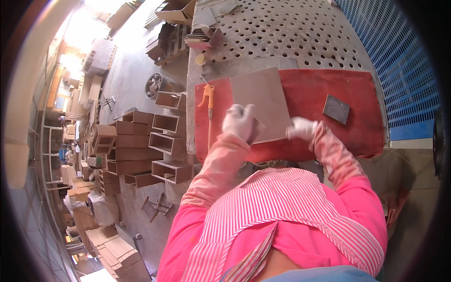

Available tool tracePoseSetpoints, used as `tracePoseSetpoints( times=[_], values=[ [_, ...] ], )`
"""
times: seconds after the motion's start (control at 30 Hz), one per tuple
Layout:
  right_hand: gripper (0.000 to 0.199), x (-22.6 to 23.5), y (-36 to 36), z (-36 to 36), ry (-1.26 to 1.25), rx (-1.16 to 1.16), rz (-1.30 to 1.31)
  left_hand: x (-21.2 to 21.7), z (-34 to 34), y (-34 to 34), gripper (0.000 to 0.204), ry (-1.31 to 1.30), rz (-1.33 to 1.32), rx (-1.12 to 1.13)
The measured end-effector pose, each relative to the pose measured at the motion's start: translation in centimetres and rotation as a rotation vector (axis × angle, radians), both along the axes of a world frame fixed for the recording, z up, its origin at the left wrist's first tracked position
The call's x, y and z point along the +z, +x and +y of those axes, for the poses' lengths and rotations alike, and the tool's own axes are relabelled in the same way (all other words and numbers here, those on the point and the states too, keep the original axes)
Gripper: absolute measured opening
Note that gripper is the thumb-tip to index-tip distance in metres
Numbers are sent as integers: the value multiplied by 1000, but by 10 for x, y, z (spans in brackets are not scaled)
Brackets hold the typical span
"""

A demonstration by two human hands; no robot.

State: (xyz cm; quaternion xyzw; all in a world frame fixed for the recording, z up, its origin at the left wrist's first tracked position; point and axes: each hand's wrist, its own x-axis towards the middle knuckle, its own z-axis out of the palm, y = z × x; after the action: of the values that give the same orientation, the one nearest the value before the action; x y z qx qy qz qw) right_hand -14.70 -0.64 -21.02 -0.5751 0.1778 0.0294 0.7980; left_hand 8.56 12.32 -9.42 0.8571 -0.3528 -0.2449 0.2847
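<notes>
A flat brown square panel lies on a red mat that covers the near part of a perforated metal table. My left hand, in a white glove, grips the panel's near left corner. My right hand, also gloved, holds the panel's near right corner. Both pink sleeves reach up from the lower edge. An orange-handled air blow gun lies on the mat just left of the panel. A small dark grey square block rests on the mat to the right.
Several open brown wooden box frames are stacked on the floor to the left of the table. A blue mesh wall stands at the right. More boxes and small parts lie at the table's far end.
</notes>
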Motion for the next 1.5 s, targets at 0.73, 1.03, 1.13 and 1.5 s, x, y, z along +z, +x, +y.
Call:
tracePoseSetpoints(
  times=[0.73, 1.03, 1.13, 1.5],
  values=[
    [35, -37, 6, 74, 509, -466, -73, -71, -262, -11, 64, -78, -763, -651],
    [37, -46, 12, 77, 780, -584, -215, -26, -27, -73, 79, -184, -421, -1040],
    [35, -50, 13, 77, 473, -471, -186, -42, -46, -53, 79, -251, -492, -1019],
    [32, -60, 11, 73, 65, -296, -18, -79, -232, 64, 68, -129, -909, -524]
  ],
)
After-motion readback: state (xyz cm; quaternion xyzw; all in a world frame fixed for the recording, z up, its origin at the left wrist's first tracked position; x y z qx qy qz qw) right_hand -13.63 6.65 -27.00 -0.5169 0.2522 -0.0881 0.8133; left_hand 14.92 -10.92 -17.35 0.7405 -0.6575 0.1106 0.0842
